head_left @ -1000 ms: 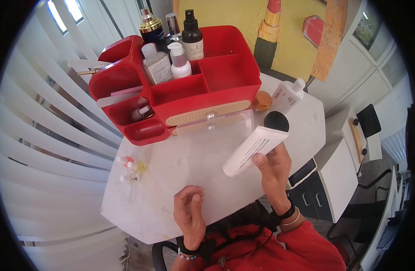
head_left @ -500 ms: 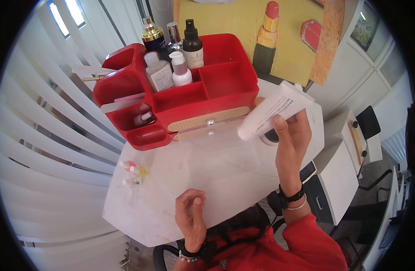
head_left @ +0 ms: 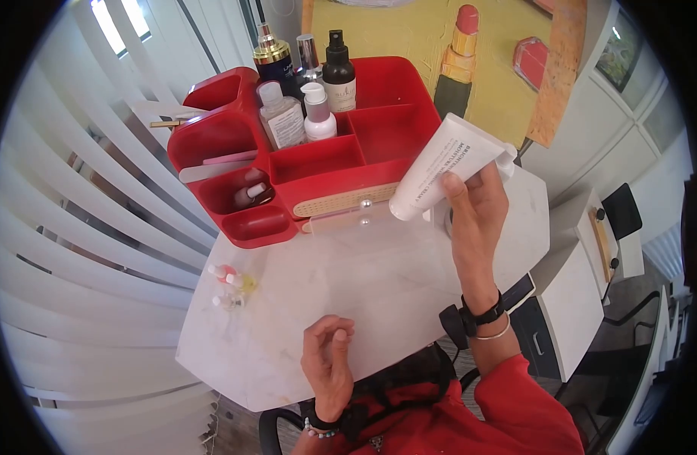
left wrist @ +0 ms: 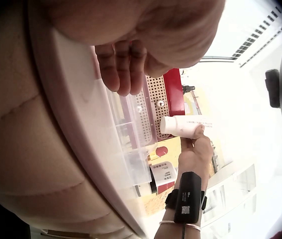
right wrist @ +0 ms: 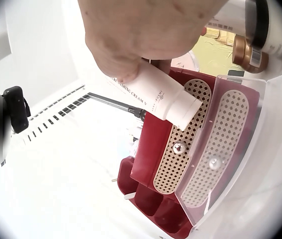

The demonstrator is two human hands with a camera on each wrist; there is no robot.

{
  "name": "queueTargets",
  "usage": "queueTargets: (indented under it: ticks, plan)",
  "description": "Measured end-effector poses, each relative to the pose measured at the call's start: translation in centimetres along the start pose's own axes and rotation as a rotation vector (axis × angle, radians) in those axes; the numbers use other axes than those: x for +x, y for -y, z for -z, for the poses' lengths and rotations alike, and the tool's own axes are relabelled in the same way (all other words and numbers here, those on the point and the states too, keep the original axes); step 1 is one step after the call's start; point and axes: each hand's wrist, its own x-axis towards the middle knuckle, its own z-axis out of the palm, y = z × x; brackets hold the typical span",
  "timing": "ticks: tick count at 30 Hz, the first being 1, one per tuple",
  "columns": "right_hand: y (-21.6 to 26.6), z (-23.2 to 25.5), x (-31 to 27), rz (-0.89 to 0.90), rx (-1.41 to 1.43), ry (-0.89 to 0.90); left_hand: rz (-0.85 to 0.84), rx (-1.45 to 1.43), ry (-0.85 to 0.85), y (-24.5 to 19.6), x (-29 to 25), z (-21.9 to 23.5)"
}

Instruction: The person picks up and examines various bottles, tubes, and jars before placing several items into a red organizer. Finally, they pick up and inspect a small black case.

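Note:
My right hand (head_left: 479, 220) holds a white squeeze tube of washing cream (head_left: 447, 163), thumb on the printed face and fingers behind. The tube is tilted, its lower left end overlapping the front right corner of the red organizer (head_left: 341, 178) in the head view. In the right wrist view, the tube's white cap (right wrist: 186, 112) appears in front of the organizer's perforated beige panel (right wrist: 163, 174). My left hand (head_left: 329, 371) is over the table's near edge, fingers loosely bent and holding nothing. A clear plastic drawer (right wrist: 215, 164) with a pearl-like knob lies against the organizer's front.
The organizer holds a dark spray bottle (head_left: 339, 83), a white pump bottle (head_left: 319, 121) and a clear bottle (head_left: 284, 121). Several small nail polish bottles (head_left: 231, 282) stand at the table's left. A white bottle (left wrist: 163, 173) and a copper-coloured jar (right wrist: 248, 54) stand at the right.
My right hand first lifted the tube up and to the right, away from over the tabletop, then shifted it slightly left towards the organizer. My left hand has hardly moved.

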Motion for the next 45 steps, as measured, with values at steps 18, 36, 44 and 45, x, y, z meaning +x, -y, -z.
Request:
queueTargets:
  ticks: [18,36,44,45]
  plan:
    - [-1.3,-0.6,-0.3,0.010,0.073,0.087,0.004,0.067,0.017,0.0,0.1,-0.1]
    - [-1.7,-0.1,-1.0,-0.003,-0.041,0.050,0.028,0.177,0.015,0.1,-0.1,0.1]
    - [0.2,0.6,-0.4,-0.028,-0.313,0.012,0.027,0.169,0.035,-0.1,-0.1,0.1]
    - [0.1,0.7,-0.3,-0.059,-0.296,0.015,0.028,0.168,0.037,0.0,0.0,0.1]
